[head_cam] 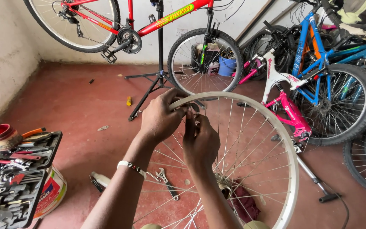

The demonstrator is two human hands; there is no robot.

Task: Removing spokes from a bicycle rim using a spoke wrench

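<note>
A bare silver bicycle wheel rim (276, 127) with thin spokes stands upright in front of me, its hub (224, 186) low near my knees. My left hand (159, 118) grips the top of the rim, thumb over the edge. Just right of it, my right hand (200, 142) has its fingers pinched on a spoke close under the rim; whether it holds a small tool is hidden. A beaded bracelet (133, 168) circles my left wrist.
A red bicycle (149, 25) hangs on a black repair stand (160, 63). Pink and blue bicycles (314, 80) lean at the right. An open black tool case (13, 174) sits on a bucket (54, 193) at left. A spanner (166, 180) and floor pump (318, 184) lie on the red floor.
</note>
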